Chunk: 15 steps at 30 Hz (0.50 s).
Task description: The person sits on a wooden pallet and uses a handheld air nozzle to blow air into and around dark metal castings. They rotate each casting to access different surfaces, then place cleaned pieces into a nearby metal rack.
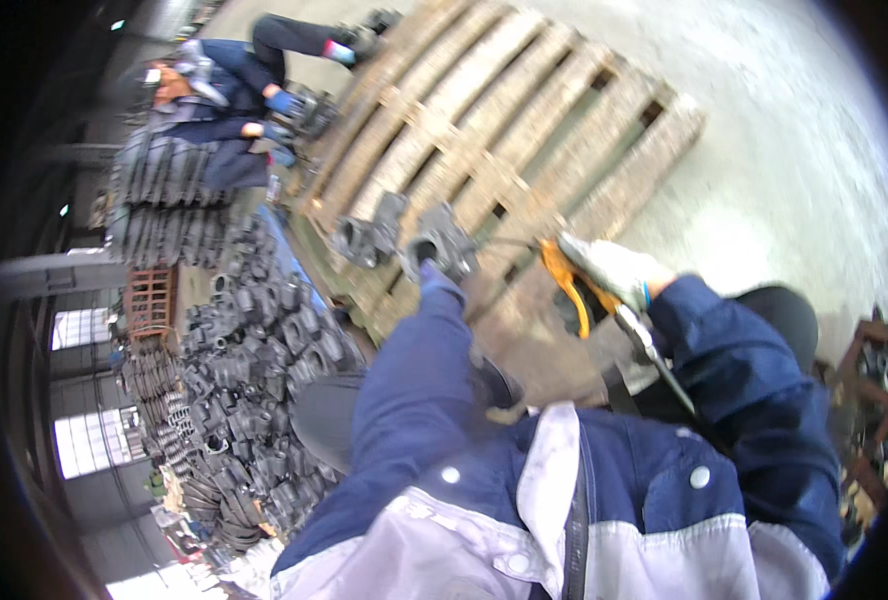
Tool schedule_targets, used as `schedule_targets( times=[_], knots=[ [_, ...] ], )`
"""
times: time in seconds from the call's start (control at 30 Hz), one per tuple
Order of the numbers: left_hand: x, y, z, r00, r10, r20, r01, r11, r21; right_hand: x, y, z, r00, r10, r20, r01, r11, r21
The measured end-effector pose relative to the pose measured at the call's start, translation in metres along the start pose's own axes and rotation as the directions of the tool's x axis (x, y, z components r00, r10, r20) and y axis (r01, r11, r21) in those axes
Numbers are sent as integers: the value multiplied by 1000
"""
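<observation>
Biggest thing around us is the pale concrete floor, and on it sits a worn wooden pallet that fills most of the space ahead of our hands. Off to our left there's a huge heap of dark grey parts, spilling alongside the pallet over a bit of blue sheet. A co-worker sits at the pallet's far left corner, blue gloves on more grey pieces. Past the heap there's a rusty red rack.

Now our end. Our right hand, in a white glove, is wrapped around an orange tool, held over the near right side of the pallet and apart from any part. Our left hand is right up against a grey casting on the pallet's near edge; the fingers are mostly hidden, so we can't tell if it's gripping or just steadying. A second casting lies just to its left, nobody touching it. Smallest bit: a thin dark rod seems to poke from the tool toward our piece.

Progress-wise, we'd say one piece is in hand and one sits beside it. Is the heap finished or waiting? Honestly no clue, nothing visible marks done parts from undone ones, and our own casting shows no obvious sign of being finished.
</observation>
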State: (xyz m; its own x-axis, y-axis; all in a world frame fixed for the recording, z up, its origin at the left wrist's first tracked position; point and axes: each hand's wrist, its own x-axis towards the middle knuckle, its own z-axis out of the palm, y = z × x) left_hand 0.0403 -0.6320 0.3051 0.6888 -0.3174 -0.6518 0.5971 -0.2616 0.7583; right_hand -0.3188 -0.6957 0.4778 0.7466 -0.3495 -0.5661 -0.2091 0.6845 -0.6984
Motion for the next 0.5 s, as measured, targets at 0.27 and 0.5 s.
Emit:
schedule_targets(
  times=[0.27,0.5],
  knots=[
    [-68,24,19,397,914,82,-544,163,823,0,-7,10,991,111,-79,-120,985,-122],
    [-82,29,23,789,560,253,-300,-8,954,-48,-49,8,965,-151,-213,56,915,-399]
  ],
)
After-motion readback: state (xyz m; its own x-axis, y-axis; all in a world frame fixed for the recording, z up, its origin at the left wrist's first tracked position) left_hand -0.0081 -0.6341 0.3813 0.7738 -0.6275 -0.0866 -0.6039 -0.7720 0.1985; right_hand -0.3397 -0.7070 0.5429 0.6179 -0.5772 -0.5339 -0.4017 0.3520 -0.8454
